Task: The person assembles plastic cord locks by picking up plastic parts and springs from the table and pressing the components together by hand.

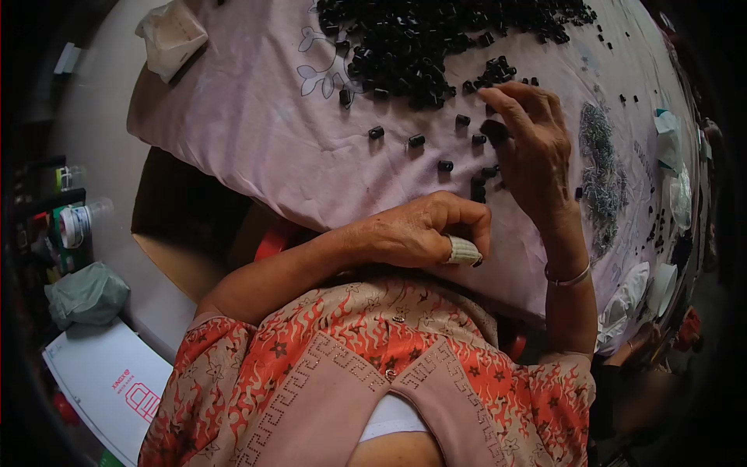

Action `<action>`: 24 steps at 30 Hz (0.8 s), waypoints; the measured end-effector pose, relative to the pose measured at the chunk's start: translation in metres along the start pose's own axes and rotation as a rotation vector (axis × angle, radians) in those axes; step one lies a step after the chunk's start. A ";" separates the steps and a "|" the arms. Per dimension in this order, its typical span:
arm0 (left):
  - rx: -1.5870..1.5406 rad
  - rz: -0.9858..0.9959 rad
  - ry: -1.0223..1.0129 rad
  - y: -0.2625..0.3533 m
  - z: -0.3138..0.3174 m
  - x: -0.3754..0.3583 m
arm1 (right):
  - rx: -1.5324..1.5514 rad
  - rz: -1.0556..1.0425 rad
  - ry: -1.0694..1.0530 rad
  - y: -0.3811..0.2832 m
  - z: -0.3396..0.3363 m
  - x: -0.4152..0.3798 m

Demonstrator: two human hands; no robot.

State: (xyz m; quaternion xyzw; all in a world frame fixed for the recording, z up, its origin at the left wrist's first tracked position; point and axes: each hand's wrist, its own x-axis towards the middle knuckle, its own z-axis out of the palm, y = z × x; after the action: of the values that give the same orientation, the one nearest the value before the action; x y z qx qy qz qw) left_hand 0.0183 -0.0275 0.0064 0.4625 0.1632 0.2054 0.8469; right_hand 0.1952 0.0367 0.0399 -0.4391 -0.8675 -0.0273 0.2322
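My left hand [436, 229] is closed at the near edge of the cloth. One of its digits wears a pale ribbed wrap [464, 251], and its tips press together around a small dark bit too hidden to name. My right hand [541, 144] reaches over the cloth with forefinger and thumb side apart; a dark patch by the thumb may be a cover or shadow. Its forefinger tip is beside a small cluster of black cylindrical pieces [496, 71]. Several loose black pieces [445, 166] lie between the hands and the large black heap [412, 54].
A pink cloth [257, 117] covers the work surface. Right of my right hand lies a pile of small grey metallic parts [599, 179]. A whitish folded packet [171, 39] stands at upper left. An open cardboard box [175, 257] and a grey-green bag [87, 296] are at left.
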 end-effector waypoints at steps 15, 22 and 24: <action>-0.189 -0.078 0.047 0.002 -0.007 -0.004 | 0.118 0.041 -0.068 0.019 -0.026 -0.029; -0.284 -0.091 0.099 0.001 -0.009 -0.006 | 0.010 0.135 -0.119 0.047 0.010 0.011; -0.304 -0.095 0.090 0.000 -0.010 -0.007 | -0.011 0.091 -0.177 0.030 0.010 0.002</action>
State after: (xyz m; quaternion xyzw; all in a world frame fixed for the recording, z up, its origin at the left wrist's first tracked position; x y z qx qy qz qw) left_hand 0.0076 -0.0238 0.0017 0.3110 0.1897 0.2082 0.9077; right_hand 0.2134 0.0588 0.0271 -0.4802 -0.8635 0.0173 0.1533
